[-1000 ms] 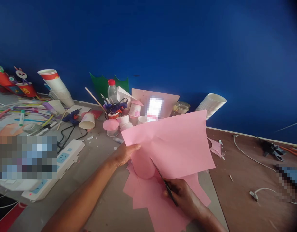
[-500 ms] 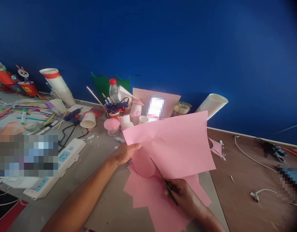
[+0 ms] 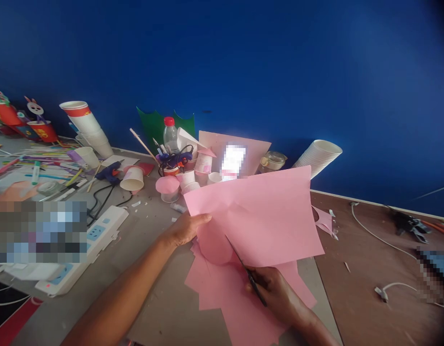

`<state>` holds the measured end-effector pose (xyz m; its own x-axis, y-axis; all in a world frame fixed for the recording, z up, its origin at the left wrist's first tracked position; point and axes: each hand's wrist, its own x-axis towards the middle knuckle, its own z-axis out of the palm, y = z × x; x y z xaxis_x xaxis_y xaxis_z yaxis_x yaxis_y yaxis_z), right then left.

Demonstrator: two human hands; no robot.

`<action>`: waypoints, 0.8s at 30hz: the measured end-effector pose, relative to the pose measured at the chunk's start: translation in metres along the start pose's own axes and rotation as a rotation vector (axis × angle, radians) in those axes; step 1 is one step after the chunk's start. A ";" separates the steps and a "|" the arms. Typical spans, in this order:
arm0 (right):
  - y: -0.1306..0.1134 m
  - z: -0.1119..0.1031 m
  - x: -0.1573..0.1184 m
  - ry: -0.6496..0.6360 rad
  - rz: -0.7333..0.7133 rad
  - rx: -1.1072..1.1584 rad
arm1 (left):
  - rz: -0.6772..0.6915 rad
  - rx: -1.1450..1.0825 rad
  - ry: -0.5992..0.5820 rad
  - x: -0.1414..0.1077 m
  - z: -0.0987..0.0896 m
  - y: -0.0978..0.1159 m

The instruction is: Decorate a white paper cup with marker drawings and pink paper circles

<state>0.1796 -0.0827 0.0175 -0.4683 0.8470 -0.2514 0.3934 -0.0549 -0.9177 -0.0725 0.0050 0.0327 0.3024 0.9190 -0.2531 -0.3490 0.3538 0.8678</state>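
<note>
A large sheet of pink paper (image 3: 268, 216) is held up in front of me, tilted, with a curved cut along its lower left part. My left hand (image 3: 189, 228) pinches its left edge, thumb on top. In my right hand (image 3: 274, 286) is a pair of dark scissors (image 3: 256, 287), closed around by my fingers. The blades point up and left, and their tip meets the paper beside the rounded flap (image 3: 215, 245). Under the held sheet, more pink sheets (image 3: 239, 307) lie fanned out on the grey table. The scissors' handle loops are mostly hidden by my right hand.
Behind the paper stand small paper cups, a clear bottle (image 3: 170, 134) with a red cap, and a bright blurred screen (image 3: 233, 161). Stacked white cups (image 3: 319, 156) lean at the blue wall. On the left lie a power strip (image 3: 86, 250) and a glue gun (image 3: 109, 172).
Almost nothing differs; the sheet, the scissors and both hands keep their places, apart from a very slight shift of the view.
</note>
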 end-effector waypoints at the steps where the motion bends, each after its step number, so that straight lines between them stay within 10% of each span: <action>1: 0.000 0.000 0.000 0.002 -0.001 -0.001 | 0.004 -0.002 0.001 0.000 0.000 0.000; 16: 0.008 -0.040 -0.019 -0.103 -0.016 0.270 | 0.039 -0.175 0.110 0.006 -0.006 0.008; 24: 0.013 -0.039 -0.018 0.281 -0.294 0.533 | -0.010 -0.133 0.042 0.004 0.002 0.000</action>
<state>0.2240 -0.0784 0.0217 -0.2445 0.9680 0.0557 -0.1977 0.0065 -0.9802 -0.0695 0.0083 0.0327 0.2705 0.9206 -0.2817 -0.4614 0.3808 0.8013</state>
